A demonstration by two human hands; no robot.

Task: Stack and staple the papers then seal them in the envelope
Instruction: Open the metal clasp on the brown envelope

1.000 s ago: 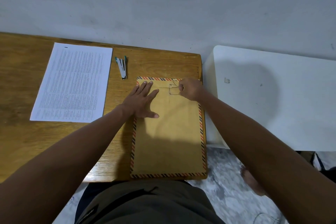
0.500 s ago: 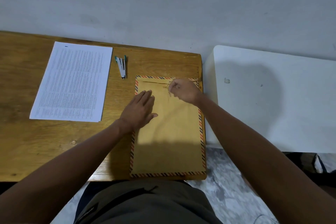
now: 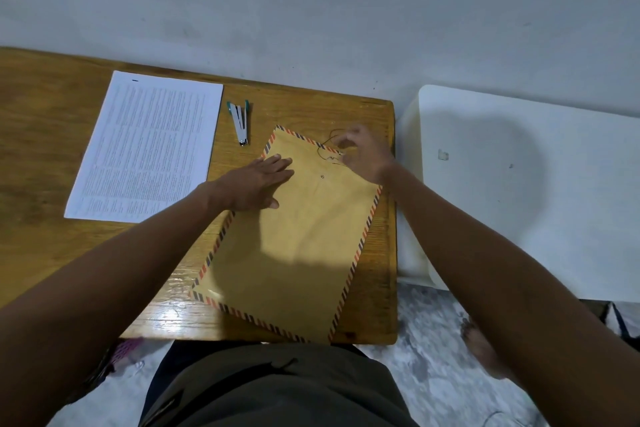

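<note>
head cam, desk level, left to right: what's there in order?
Printed paper sheet → stapler → left hand flat on the brown envelope → right hand pinching the envelope's closure string → white table.

Head-worn view, looking steeply down, close over desk [image 3: 52,156] (wide-angle)

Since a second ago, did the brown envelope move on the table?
Yes. The envelope has turned: its top end now leans toward the stapler, its sides slanting against the table's right edge instead of running along it.
</note>
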